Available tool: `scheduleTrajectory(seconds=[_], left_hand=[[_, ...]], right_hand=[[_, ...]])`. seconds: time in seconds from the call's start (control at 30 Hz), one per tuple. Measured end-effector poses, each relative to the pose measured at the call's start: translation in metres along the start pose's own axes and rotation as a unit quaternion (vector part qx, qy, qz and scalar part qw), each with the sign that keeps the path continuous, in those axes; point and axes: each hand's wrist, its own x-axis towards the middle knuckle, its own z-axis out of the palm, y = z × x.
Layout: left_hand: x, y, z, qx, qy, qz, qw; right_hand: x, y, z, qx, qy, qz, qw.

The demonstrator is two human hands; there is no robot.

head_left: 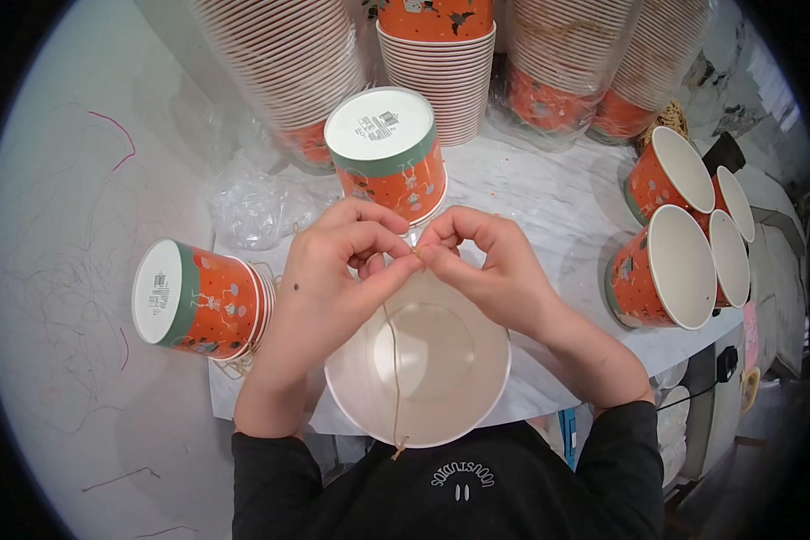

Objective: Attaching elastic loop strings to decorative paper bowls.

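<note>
A white-lined paper tub [472,400] is close in front of me, its open mouth toward me. A thin tan twine [395,373] crosses that mouth and ends in a knot at the near rim. Over the far rim, my left hand [337,265] and my right hand [498,270] meet, thumbs and forefingers pinched together on the twine's other end. The fingers partly hide this end and the rim behind it. Just beyond my fingertips an orange and green tub [396,171] stands upside down.
Tall stacks of wrapped tubs [283,63] line the back of the marble-patterned table [531,193]. Several tubs [679,265] lie on their sides at the right. More nested tubs [211,301] lie at the left, with twine near their rims. Crumpled clear plastic [256,202] is by the scribbled wall [72,270].
</note>
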Motion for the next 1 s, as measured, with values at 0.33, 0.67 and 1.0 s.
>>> scheduleTrajectory(seconds=[0.33, 0.67, 1.0], left_hand=[[-0.005, 0.005, 0.005, 0.068, 0.024, 0.047, 0.996], [0.001, 0.002, -0.009, -0.065, -0.05, -0.013, 0.997], [0.008, -0.015, -0.016, -0.127, -0.064, -0.036, 0.989]], right_hand=[[-0.003, -0.001, 0.003, -0.124, -0.004, -0.093, 0.988], [-0.007, -0.002, 0.003, -0.249, -0.008, -0.166, 0.954], [-0.008, -0.009, -0.001, -0.277, -0.015, -0.156, 0.948]])
